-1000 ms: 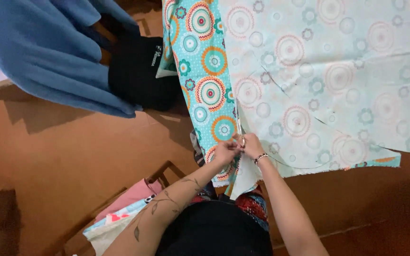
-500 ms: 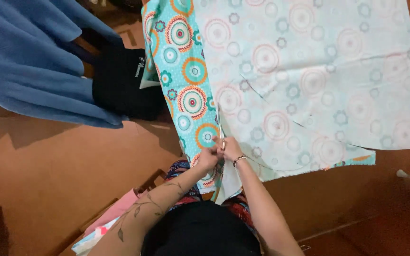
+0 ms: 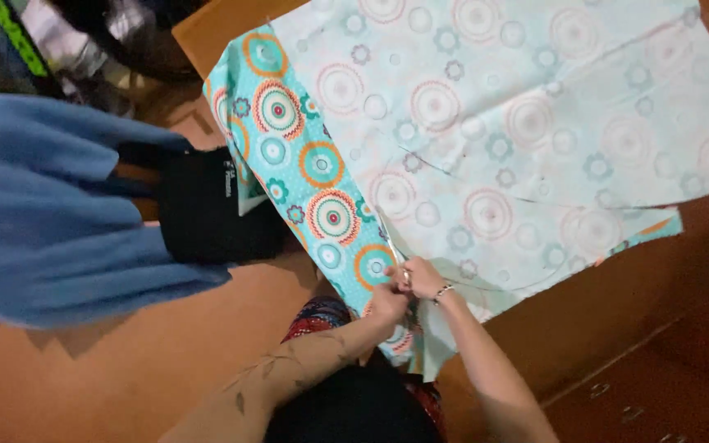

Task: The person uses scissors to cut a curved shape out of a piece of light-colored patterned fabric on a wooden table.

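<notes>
A large turquoise cloth [image 3: 322,172] printed with orange and red circles lies over a wooden table [image 3: 609,328]; its pale reverse side [image 3: 535,123] is folded over on top. At the near edge of the cloth, my left hand [image 3: 387,305] and my right hand [image 3: 420,279] are close together, both pinching the fabric edge. A thin shiny thing, perhaps a pin or scissors tip, shows between the fingers; I cannot tell which. A bracelet sits on my right wrist.
A blue garment [image 3: 51,221] and a black cloth [image 3: 215,205] hang at the left over an orange-brown floor [image 3: 125,377]. Drawer handles [image 3: 617,402] show on the table's front at lower right. Dark clutter lies at upper left.
The view has shifted, so the cloth and hands now sit further right and lower in the frame. Both hands stay together on the same cloth edge.
</notes>
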